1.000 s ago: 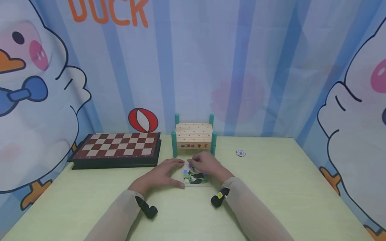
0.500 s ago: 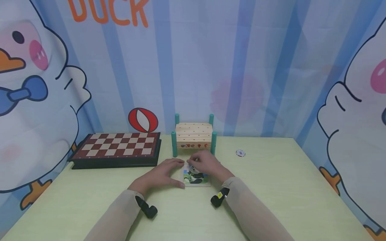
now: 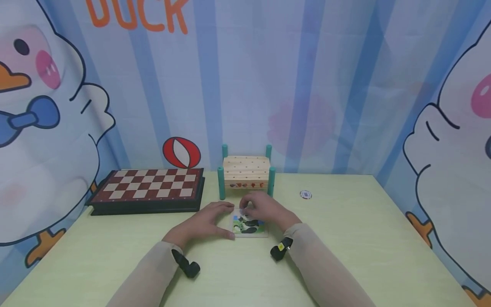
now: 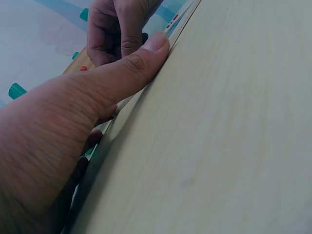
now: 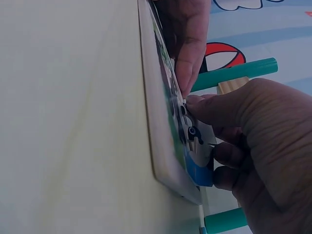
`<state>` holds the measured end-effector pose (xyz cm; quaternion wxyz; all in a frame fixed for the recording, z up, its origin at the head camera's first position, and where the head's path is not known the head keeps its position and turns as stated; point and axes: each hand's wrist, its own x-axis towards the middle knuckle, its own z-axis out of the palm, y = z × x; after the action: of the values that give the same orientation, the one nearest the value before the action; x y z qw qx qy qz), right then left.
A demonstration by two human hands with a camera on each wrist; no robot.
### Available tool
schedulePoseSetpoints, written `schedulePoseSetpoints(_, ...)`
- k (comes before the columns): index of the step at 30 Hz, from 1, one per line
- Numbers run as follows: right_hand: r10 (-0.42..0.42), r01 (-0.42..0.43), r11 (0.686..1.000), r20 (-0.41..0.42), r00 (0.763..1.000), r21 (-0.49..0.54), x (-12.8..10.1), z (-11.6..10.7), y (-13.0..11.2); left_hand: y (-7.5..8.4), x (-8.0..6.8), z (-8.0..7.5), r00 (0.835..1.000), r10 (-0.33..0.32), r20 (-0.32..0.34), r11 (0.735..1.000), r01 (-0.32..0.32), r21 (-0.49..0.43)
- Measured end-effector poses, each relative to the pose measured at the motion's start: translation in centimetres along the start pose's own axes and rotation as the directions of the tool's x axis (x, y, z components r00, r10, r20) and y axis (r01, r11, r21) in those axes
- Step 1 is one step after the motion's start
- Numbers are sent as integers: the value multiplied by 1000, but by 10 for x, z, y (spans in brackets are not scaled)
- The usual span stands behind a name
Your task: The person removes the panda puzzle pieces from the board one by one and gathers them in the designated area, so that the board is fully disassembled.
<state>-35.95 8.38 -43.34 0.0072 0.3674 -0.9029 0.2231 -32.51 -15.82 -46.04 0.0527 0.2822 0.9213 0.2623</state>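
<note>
A small panda jigsaw puzzle [image 3: 249, 227] lies flat on the table between both hands, in a thin wooden tray whose pale edge [image 5: 155, 122] shows in the right wrist view. My left hand [image 3: 205, 222] rests at its left side, thumb at the near corner and fingers towards the far corner. With thumb and fingers my right hand [image 3: 265, 209] pinches a puzzle piece [image 5: 201, 144] at the far side of the picture. That piece carries the panda's eye and a blue patch and looks tilted against the tray. The fingers partly cover it in the head view.
Behind the puzzle stands a toy wooden bed [image 3: 247, 170] with green posts. A chessboard case [image 3: 149, 187] is at the back left. One round poker chip [image 3: 305, 195] lies to the right. A printed duck curtain [image 3: 245, 85] hangs along the table's back edge.
My right hand has shifted slightly right and its fingers have come down over the panda's head. The left hand has stayed where it was.
</note>
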Motion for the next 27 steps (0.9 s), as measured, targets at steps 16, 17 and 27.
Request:
schedulePoseSetpoints(16, 21, -20, 999, 19, 1000, -32, 1, 0, 0, -1, 0, 1, 1000, -9, 2, 1000, 9, -14)
schedulePoseSetpoints(17, 27, -26, 999, 24, 999, -32, 1, 0, 0, -1, 0, 1, 1000, -10, 3, 1000, 10, -13)
schedulePoseSetpoints(27, 40, -39, 999, 54, 998, -27, 0, -2, 2, 0, 0, 1, 1000, -16, 9, 1000, 16, 1)
